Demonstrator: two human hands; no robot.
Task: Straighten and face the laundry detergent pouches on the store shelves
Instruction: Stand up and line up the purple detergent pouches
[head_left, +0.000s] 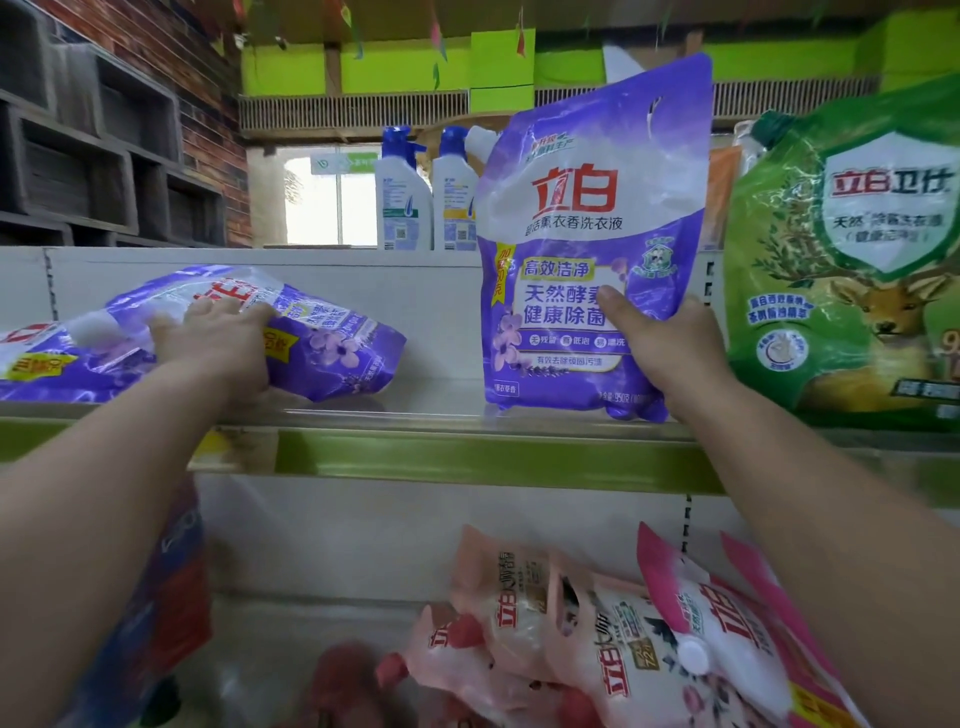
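A purple detergent pouch (582, 228) stands upright on the upper shelf (467, 415), its front facing me. My right hand (660, 348) grips its lower right side, thumb across the label. To the left, a second purple pouch (332, 338) lies flat on its side on the same shelf. My left hand (218, 343) grasps this lying pouch, fingers curled over its top edge. Another purple pouch (31, 358) lies flat at the far left, partly behind my left arm.
A green detergent pouch (852, 270) stands upright right of my right hand. Two white bottles (426, 197) stand behind the shelf's back panel. On the lower shelf, several pink pouches (597, 623) lie tumbled; a dark pouch (171, 597) sits at the lower left.
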